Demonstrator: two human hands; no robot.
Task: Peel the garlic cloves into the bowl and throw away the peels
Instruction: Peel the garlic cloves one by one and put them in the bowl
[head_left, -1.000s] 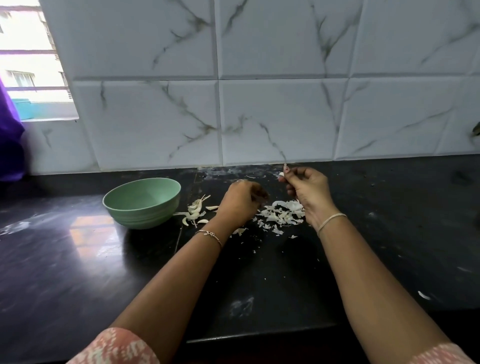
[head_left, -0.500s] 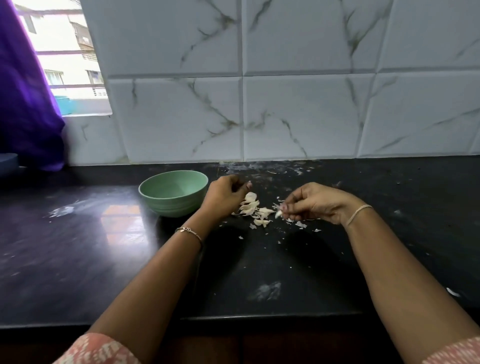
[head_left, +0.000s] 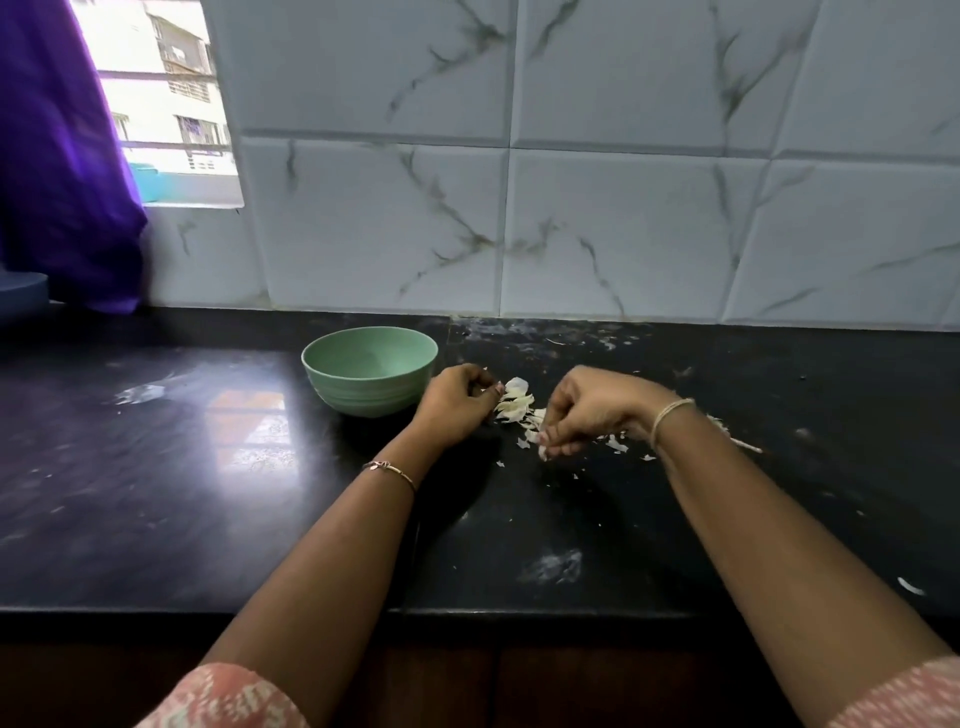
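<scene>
We judge peel-gathering is the step: right hand (head_left: 592, 408) pinches garlic peels (head_left: 514, 405); left hand (head_left: 457, 405) is curled beside them, contents unclear. Next: careful scooping.

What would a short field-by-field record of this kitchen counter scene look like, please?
surface: black countertop, flecked with small white bits
bowl: green bowl, upright, left of the hands; no cloves show on the visible part of its inside
peels: garlic peels piled on the counter between the hands
left hand: left hand, fingers curled, right beside the bowl; whether it holds anything cannot be told
right hand: right hand, fingertips pinching a pale scrap just above the counter
</scene>
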